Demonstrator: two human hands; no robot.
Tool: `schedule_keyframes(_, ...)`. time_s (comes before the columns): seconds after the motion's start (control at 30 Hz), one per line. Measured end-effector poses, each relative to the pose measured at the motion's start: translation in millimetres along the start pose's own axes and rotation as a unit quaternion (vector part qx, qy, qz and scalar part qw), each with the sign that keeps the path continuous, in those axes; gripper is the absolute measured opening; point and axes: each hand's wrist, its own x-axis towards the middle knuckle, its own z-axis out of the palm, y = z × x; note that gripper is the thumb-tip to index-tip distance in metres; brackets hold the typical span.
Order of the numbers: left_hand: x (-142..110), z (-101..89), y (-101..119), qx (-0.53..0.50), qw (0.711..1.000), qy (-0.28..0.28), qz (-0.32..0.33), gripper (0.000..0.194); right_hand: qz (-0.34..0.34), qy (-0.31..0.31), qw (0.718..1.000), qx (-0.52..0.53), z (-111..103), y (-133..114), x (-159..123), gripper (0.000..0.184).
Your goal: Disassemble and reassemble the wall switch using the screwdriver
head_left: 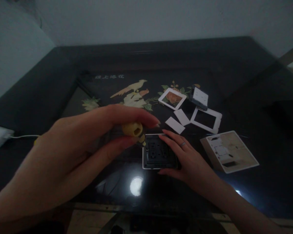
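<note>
My left hand (70, 146) is closed around a screwdriver (131, 129) with a yellow handle, pinched between thumb and index finger. The screwdriver tilts down to the right, its tip over a screw at the left side of a wall switch (159, 156). Whether the tip sits in the screw I cannot tell. The switch has a dark inner face and a white rim. My right hand (185, 156), with a ring on one finger, grips the switch from the right, fingers along its far edge and thumb at the near edge.
Beyond the switch lie a white frame (163, 98), another white frame (217, 121), two white cover plates (175, 125) and a socket module (199, 97). A white box (208, 152) stands at right. A white device with a cable (0, 136) is at the far left of the glossy table (112, 58).
</note>
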Motion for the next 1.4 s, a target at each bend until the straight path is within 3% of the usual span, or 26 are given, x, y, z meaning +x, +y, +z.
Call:
schedule_keyframes(0.03, 1, -1.1, -1, 0.008, 0.999, -0.048, -0.010, 0.032, 0.000, 0.000, 1.000, 0.001, 0, 0, 0, 0.087)
schedule_keyframes(0.1, 3, -0.8, -4, 0.012, 0.998, -0.067, 0.001, 0.026, -0.001, 0.001, 1.000, 0.002, 0, 0, 0, 0.086)
schedule_keyframes(0.2, 5, 3.9, -5, 0.024, 0.999, 0.022, 0.000, 0.020, 0.002, -0.001, 1.000, 0.003, 0, 0, -1, 0.086)
schedule_keyframes(0.27, 5, 5.3, -4, 0.044, 0.998, 0.045, -0.019, 0.015, 0.006, -0.004, 1.000, 0.003, 0, 0, -1, 0.086)
schedule_keyframes(0.4, 2, 0.5, -4, 0.022, 0.999, -0.010, -0.031, 0.038, 0.009, -0.004, 1.000, 0.007, 0, 0, 0, 0.086)
schedule_keyframes(0.5, 3, 0.0, -5, 0.001, 0.999, -0.045, -0.004, 0.032, 0.010, -0.006, 1.000, 0.007, 0, 0, 0, 0.087)
schedule_keyframes(0.7, 7, 6.8, -6, 0.067, 0.995, 0.075, -0.023, 0.008, 0.007, -0.009, 1.000, 0.007, -1, 0, -1, 0.085)
schedule_keyframes(0.87, 5, 0.2, -9, 0.052, 0.999, 0.004, -0.016, 0.034, 0.012, -0.013, 1.000, 0.011, -2, -1, 0, 0.084)
schedule_keyframes(0.93, 6, 0.7, -10, 0.026, 0.999, -0.020, -0.004, 0.032, 0.014, -0.013, 1.000, 0.015, -2, -1, 0, 0.084)
schedule_keyframes(1.07, 8, 9.1, -7, -0.004, 0.999, 0.051, 0.008, 0.011, 0.014, -0.010, 1.000, 0.015, -1, -1, 0, 0.085)
schedule_keyframes(1.17, 6, 11.4, -4, -0.012, 0.997, 0.077, -0.027, 0.020, 0.014, -0.015, 1.000, 0.008, -1, -1, 0, 0.084)
schedule_keyframes(1.27, 5, 6.6, -4, -0.042, 0.998, 0.025, -0.043, 0.037, 0.013, -0.017, 1.000, 0.007, -2, -1, 0, 0.084)
schedule_keyframes(1.4, 7, 2.5, -6, -0.050, 0.998, -0.048, 0.001, 0.032, 0.007, -0.008, 1.000, 0.010, -2, -2, 0, 0.084)
